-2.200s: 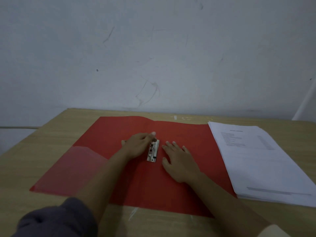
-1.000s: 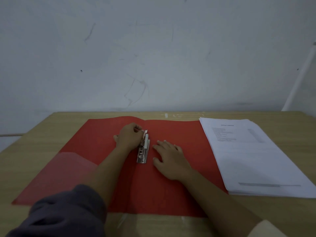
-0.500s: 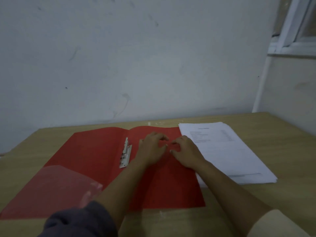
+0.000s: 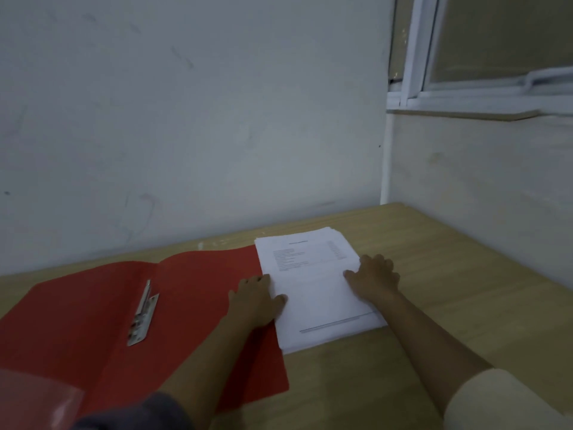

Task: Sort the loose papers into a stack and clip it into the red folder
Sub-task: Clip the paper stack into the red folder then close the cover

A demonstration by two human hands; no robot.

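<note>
- The left hand (image 4: 257, 297) lies at the left edge of the stack of papers (image 4: 313, 287), its thumb flat on the top sheet and its fingers curled in against that edge, so that it pinches the stack's side.
- The right hand (image 4: 375, 279) holds the opposite edge: its thumb points inward across the top sheet and its fingers bend down over the right side. Whether the fingertips reach beneath the sheets is hidden.
- The stack lies flat between the two hands, printed side up, with lines of small text on the part beyond the fingertips. The print is too small to read.
- The stack's left edge overlaps the right edge of the red folder (image 4: 93, 308), and the rest of it rests on the desk (image 4: 449, 274).
- The red folder lies open and flat, reaching away to the left of the left hand. That hand's heel and forearm rest on the folder's right leaf.
- A metal clip (image 4: 143, 315) sits along the folder's spine, well to the left of the left hand and apart from it. Its lever stands raised at the far end.
- A clear plastic pocket (image 4: 37, 395) covers the folder's near left corner.
- A dark grey sleeve (image 4: 139, 412) covers the left arm near the elbow and a cream sleeve (image 4: 496, 401) covers the right.
- Beyond both hands rises a pale wall (image 4: 186, 119), and a white window frame (image 4: 412, 57) stands above and to the right of the right hand.
</note>
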